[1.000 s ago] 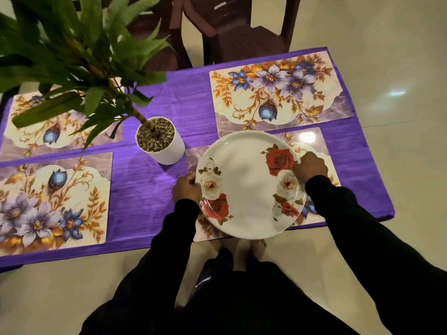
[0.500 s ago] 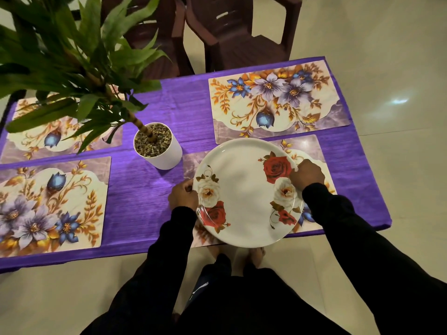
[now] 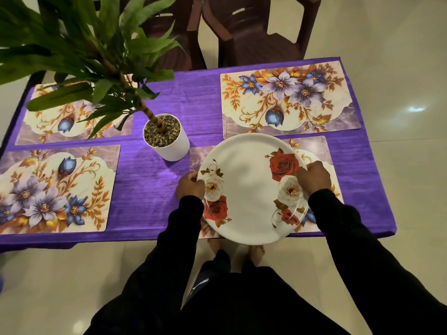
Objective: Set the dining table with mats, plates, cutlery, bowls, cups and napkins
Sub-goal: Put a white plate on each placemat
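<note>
Plate-laying is in hand: the left hand and right hand grip opposite rims of the rose-patterned plate, fingers curled round its edge, over the nearest mat. It probably isn't seated yet; next, lower it centred. Beyond the fingers, on the purple-clothed desk, stand a potted plant and three bare mats, with dark chairs on the tiled floor.

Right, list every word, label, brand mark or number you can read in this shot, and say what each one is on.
No readable text, number or label anywhere in this view.
Trousers: a small white mark, possibly a logo, too small and blurred to identify.
Plate, held at its rim by the left hand and right hand: only rose prints, no lettering.
Placemats: floral pattern only.
White plant pot: plain.
</note>
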